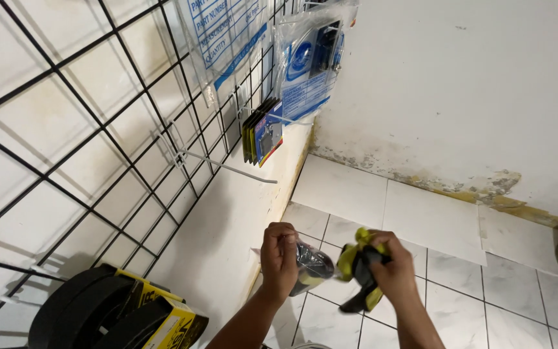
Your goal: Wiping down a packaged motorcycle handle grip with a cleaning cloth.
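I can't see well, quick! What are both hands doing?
Left hand: closed on a dark clear-wrapped packet.
Right hand: closed on a yellow-and-black packet.

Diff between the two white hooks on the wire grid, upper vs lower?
The upper hook carries a stack of flat dark packets; the lower hook carries nothing. The upper hook is mostly hidden by its load; the lower hook shows its full length. Both are white, stick out from the black wire grid, and point the same way.

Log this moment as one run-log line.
left hand: grips clear bag of dark parts | right hand: grips yellow-black packet | backdrop: wire grid, tiled floor
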